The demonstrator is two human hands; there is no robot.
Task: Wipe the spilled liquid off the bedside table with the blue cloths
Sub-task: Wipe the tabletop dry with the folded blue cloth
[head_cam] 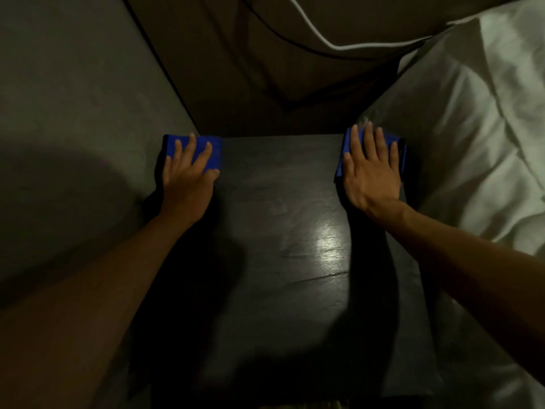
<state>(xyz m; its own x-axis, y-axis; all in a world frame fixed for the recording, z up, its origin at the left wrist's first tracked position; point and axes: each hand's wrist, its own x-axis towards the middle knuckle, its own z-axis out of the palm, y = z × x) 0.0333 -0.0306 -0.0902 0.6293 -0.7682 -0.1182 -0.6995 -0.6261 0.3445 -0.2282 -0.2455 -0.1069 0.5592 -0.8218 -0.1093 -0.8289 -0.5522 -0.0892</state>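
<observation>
Blue shows between our spread fingers [193, 149]: left hand [188, 184] presses the left cloth [213, 153] on the table's [280, 290] far-left corner, right hand [370, 175] the right cloth [343, 156] far-right. Both overhang edges; pushed outward they may drop, leaving the middle sheen [330, 246] unwiped.

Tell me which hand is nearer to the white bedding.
Right. The right hand presses the right blue cloth at the bedside table's far right corner, beside the white bedding; the left hand presses the left blue cloth at the far left corner, across the table.
</observation>
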